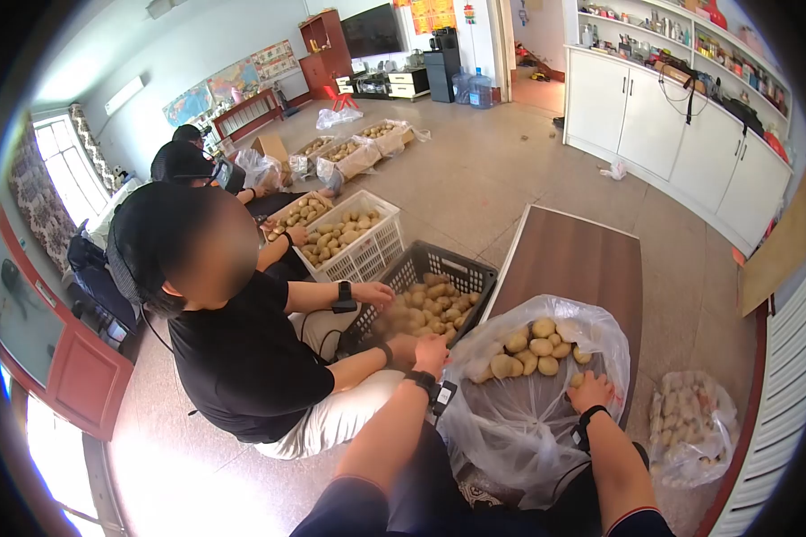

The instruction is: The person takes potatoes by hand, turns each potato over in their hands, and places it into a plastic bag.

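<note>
Inspection: potatoes in a clear bag, worked by hand

Nearest, the right hand reaches inside the bag, its fingers bent beside a single potato; whether they pinch it cannot be told; the left hand is at the bag's left rim, its fingers partly hidden, so their hold on the film cannot be told; the step in hand is judged to be handling potatoes singly within the bag; the move calls for fingers wrapped around a rounded form and the mouth kept wide, since thin film may snag.

The film is glossy, creased and slack; the potatoes are matt, tan and oval; the counter beneath is brown, wood-grained, pale-edged; a second bag, holding potatoes, rests on the floor at right.

Beyond, a black crate of rigid, slotted plastic holds more potatoes, a co-worker reaching over it; farther off, a white crate of slatted plastic is likewise loaded.
</note>
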Tool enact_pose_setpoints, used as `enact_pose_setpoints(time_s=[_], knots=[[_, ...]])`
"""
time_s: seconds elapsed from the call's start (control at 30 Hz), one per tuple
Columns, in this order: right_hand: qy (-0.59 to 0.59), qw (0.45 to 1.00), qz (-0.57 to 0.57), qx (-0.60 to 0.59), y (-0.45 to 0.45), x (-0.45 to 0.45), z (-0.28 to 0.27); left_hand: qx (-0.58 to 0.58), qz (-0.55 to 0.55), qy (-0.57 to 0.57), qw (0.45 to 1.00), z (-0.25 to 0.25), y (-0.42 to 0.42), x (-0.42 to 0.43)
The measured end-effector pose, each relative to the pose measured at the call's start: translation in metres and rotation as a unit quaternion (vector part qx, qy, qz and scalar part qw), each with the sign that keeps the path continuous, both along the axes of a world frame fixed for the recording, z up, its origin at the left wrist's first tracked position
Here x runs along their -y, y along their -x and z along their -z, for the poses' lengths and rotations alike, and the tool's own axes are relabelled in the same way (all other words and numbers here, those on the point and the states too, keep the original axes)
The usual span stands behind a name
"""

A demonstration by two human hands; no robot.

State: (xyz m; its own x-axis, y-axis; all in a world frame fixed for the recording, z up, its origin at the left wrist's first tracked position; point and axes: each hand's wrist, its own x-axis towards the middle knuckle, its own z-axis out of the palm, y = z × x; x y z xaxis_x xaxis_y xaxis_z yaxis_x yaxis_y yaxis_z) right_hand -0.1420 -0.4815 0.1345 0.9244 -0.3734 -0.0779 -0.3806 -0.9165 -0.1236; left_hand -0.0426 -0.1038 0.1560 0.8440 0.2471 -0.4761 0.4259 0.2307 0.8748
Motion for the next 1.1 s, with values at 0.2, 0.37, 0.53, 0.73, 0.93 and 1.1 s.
enact_pose_setpoints(time_s=[0.2,0.37,0.53,0.73,0.93,1.1], knots=[[-0.048,0.998,0.002,-0.042,-0.001,0.009,0.016,-0.052,0.098,0.046,0.993,-0.021,0.003,-0.011],[-0.039,0.996,0.033,-0.080,0.012,-0.015,-0.020,-0.027,0.045,-0.002,0.999,-0.020,0.006,0.005],[-0.083,0.995,-0.005,-0.059,0.015,-0.007,-0.012,-0.019,0.047,-0.019,0.999,-0.022,0.004,0.004],[-0.096,0.994,-0.043,-0.008,0.012,0.011,0.004,0.002,0.016,-0.013,1.000,-0.018,0.008,0.005],[-0.145,0.975,-0.114,0.121,0.013,0.005,0.031,-0.004,0.001,-0.033,0.999,-0.017,0.009,0.010],[-0.118,0.961,-0.209,0.134,0.025,-0.019,0.026,0.007,0.035,-0.034,0.999,-0.019,0.007,0.008]])
